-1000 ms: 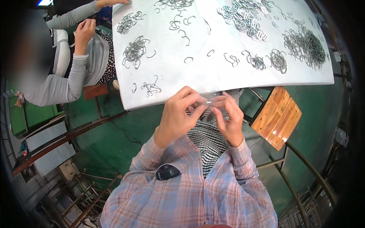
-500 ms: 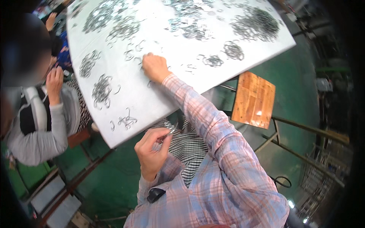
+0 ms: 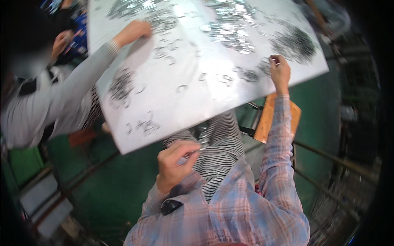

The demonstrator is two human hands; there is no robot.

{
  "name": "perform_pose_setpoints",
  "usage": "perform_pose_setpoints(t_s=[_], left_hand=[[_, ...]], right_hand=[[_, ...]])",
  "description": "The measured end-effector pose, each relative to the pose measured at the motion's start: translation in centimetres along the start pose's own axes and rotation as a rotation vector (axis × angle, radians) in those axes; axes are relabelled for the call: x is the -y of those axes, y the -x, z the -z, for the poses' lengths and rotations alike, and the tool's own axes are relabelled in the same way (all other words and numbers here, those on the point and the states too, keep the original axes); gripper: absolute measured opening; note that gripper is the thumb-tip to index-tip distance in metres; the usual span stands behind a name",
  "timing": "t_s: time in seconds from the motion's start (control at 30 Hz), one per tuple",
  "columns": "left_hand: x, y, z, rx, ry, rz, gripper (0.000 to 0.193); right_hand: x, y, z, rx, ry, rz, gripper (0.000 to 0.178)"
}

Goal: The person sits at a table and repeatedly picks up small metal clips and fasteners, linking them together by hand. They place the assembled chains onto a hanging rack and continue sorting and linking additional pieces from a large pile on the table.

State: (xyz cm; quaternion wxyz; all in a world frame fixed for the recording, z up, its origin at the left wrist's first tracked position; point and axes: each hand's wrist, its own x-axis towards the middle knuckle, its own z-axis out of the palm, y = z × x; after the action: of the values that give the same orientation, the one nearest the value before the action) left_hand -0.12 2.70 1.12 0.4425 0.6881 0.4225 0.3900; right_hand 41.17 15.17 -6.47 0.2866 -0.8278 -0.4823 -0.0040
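Note:
My left hand (image 3: 175,165) is held near my lap, its fingers pinched on a small shiny piece (image 3: 201,146) that looks clear or metallic; blur hides its kind. My right hand (image 3: 280,76) reaches over the right part of the white table (image 3: 184,106), fingertips closed. What they hold, if anything, is too blurred to make out. Just left of those fingers lies a small pile of dark curved pieces (image 3: 249,75). A larger dark pile (image 3: 296,44) sits beyond them, toward the table's right corner.
Shiny pieces (image 3: 234,30) are heaped at the far middle. More dark piles lie at left (image 3: 120,85) and front left (image 3: 147,124). At left, a co-worker's hand (image 3: 139,30) reaches over the table. A wooden stool (image 3: 266,119) stands under my right forearm, by the table edge.
My right hand has moved right from the table's middle to the piles near its right side. My left hand stays near my lap. The co-worker's arm has stretched out over the table.

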Motion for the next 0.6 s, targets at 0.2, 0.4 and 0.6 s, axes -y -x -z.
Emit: perform_pose_setpoints(t_s=[0.2, 0.4, 0.6], left_hand=[[-0.2, 1.2, 0.1, -0.036, 0.027, 0.019, 0.018], [-0.6, 1.6, -1.0, -0.039, 0.015, -0.033, 0.019], [1.0, 2.3, -2.1, -0.039, 0.044, 0.105, 0.016]], right_hand=[[16.0, 4.0, -10.5, 0.405, -0.510, 0.398, 0.014], [23.6, 6.6, -14.7, 0.499, -0.140, 0.477, 0.014], [19.8, 10.2, -9.0, 0.584, -0.473, 0.503, 0.007]])
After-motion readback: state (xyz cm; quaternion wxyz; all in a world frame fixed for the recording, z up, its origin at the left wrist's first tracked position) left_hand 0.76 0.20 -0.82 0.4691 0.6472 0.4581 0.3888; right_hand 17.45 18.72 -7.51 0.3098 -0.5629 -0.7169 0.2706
